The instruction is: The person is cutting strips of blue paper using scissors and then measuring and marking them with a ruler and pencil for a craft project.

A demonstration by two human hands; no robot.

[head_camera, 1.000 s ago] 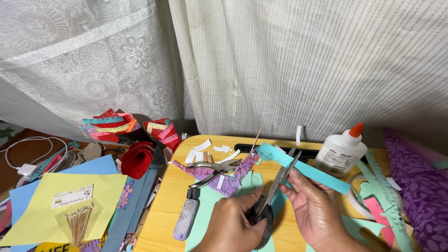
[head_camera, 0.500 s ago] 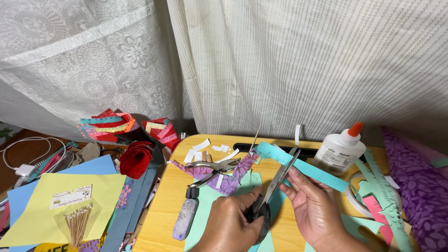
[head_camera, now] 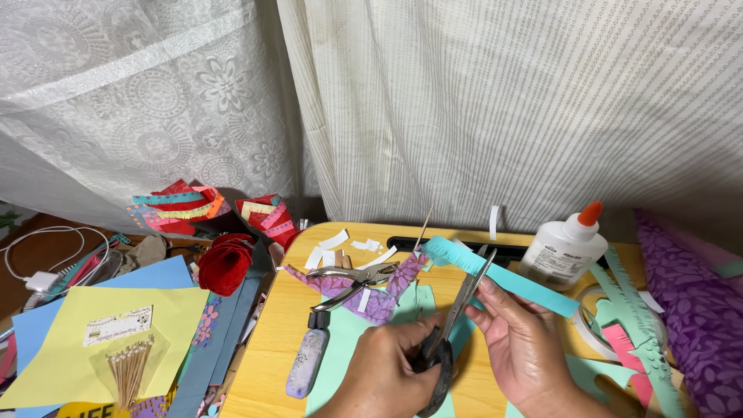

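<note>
Over yellow tabletop (head_camera: 279,340) | teal paper strip (head_camera: 503,280) pinched by right hand (head_camera: 526,348) fingers, light, floppy, tears easily, best gripped near cut | scissors (head_camera: 453,317), blades parted, gripped in closed left hand (head_camera: 383,371) | glue bottle (head_camera: 563,249) near

**Two bare hands close together at the bottom centre of the frame**

Both hands enter from the bottom edge, wrists cut off by the frame. The left hand (head_camera: 387,371) sits lower centre, back of the hand turned up toward the camera, fingers curled inward in a closed grip around dark handles at its right side. The right hand (head_camera: 530,348) lies just beside it, right of centre, its back also facing up, angled toward the upper left. Its fingers (head_camera: 495,298) reach up and forward, thumb and forefinger pinched together on a strip. The two hands are near each other, almost touching at the knuckles.
</note>
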